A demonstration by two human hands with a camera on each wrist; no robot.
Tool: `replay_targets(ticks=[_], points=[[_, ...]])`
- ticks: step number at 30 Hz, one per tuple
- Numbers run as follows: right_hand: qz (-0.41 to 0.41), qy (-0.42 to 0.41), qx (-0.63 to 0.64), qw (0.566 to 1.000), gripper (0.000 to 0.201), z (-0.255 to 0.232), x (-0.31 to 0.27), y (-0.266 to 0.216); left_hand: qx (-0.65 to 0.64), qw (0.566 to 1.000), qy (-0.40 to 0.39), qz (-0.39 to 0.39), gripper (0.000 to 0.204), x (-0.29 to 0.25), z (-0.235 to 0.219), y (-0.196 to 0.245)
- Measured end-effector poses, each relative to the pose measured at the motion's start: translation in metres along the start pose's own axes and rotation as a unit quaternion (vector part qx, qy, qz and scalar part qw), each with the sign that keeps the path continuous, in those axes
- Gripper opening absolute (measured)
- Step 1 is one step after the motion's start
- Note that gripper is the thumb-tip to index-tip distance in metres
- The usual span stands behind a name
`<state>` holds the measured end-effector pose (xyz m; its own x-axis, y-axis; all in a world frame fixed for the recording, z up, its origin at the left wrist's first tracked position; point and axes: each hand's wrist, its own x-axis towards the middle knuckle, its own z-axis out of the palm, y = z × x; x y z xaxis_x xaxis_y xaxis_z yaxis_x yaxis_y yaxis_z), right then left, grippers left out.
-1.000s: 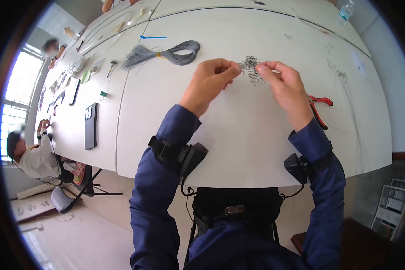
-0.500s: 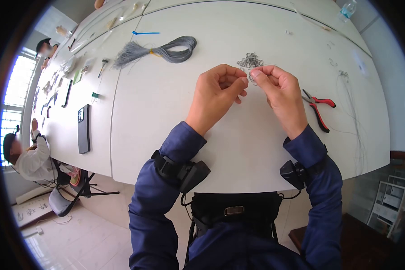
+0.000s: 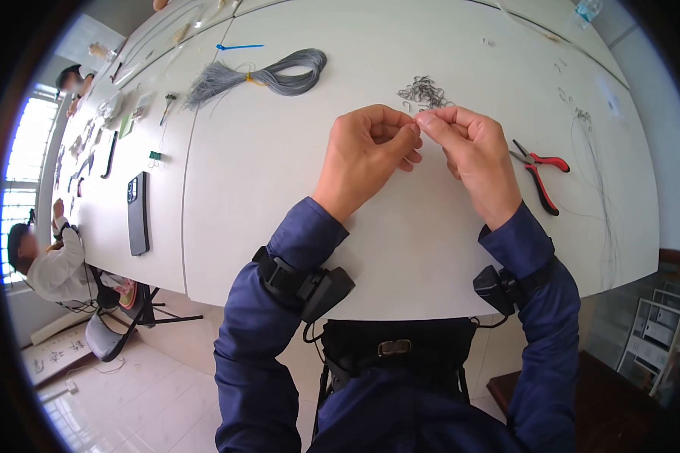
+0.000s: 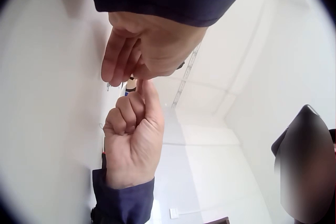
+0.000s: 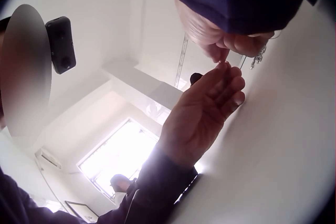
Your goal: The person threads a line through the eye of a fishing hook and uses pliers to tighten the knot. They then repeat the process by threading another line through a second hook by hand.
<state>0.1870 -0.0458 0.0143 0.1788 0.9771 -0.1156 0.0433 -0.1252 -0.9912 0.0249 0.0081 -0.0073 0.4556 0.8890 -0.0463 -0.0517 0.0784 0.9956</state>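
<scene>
My left hand (image 3: pixel 366 155) and right hand (image 3: pixel 468 155) are raised over the white table (image 3: pixel 279 174), fingertips meeting. Each pinches between thumb and index finger at a tiny piece, mostly hidden; I cannot tell its full shape. A small glint shows between the fingertips in the right wrist view. Just beyond the hands lies a pile of small dark metal hooks (image 3: pixel 425 92), with a few loose ones at its near side. The left hand's other fingers curl loosely below the pinch.
Red-handled pliers (image 3: pixel 540 177) lie right of the right hand. Thin strands (image 3: pixel 597 196) trail along the right side. Farther back are a tied bundle of grey line (image 3: pixel 298 73) and a blue cable tie (image 3: pixel 240 47). A black phone (image 3: pixel 138 215) lies left. Other people sit at the left.
Both hands have drawn back from the pile towards the body, leaving most of the hooks on the table. Their fingertips, apart a second ago, now meet.
</scene>
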Motion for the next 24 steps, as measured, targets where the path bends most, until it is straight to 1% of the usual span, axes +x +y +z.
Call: replay_targets(ticks=[2,4,6,9,12,15,21,24], points=[[0.01,0.008,-0.022,1.0,0.027,-0.003,0.0,0.0,-0.003,1.0,0.006,-0.009,0.021,0.0,-0.001,0.0],[-0.022,0.021,-0.036,0.999,0.026,-0.001,0.002,0.003,-0.041,0.999,0.01,-0.016,0.019,-0.001,-0.002,0.004],[-0.095,0.038,-0.038,0.994,0.025,0.002,0.007,0.015,-0.055,0.998,0.005,-0.024,0.019,-0.002,-0.002,0.009],[-0.122,0.013,-0.132,0.984,0.023,0.001,0.006,0.02,-0.043,0.998,-0.011,-0.032,0.02,-0.003,-0.004,0.011],[-0.148,0.009,-0.155,0.977,0.018,0.002,0.005,0.023,-0.034,0.999,-0.017,-0.03,0.02,-0.002,-0.004,0.007],[-0.131,-0.009,-0.22,0.967,0.015,0.0,0.003,0.021,-0.016,0.999,-0.012,-0.026,0.019,-0.001,-0.004,0.006],[-0.147,-0.014,-0.305,0.941,0.011,0.001,-0.003,0.006,-0.002,1.0,-0.004,-0.024,0.018,-0.001,-0.003,0.006],[-0.155,-0.014,-0.326,0.933,0.011,0.001,-0.004,0.002,0.0,1.0,-0.004,-0.023,0.018,-0.002,-0.003,0.007]])
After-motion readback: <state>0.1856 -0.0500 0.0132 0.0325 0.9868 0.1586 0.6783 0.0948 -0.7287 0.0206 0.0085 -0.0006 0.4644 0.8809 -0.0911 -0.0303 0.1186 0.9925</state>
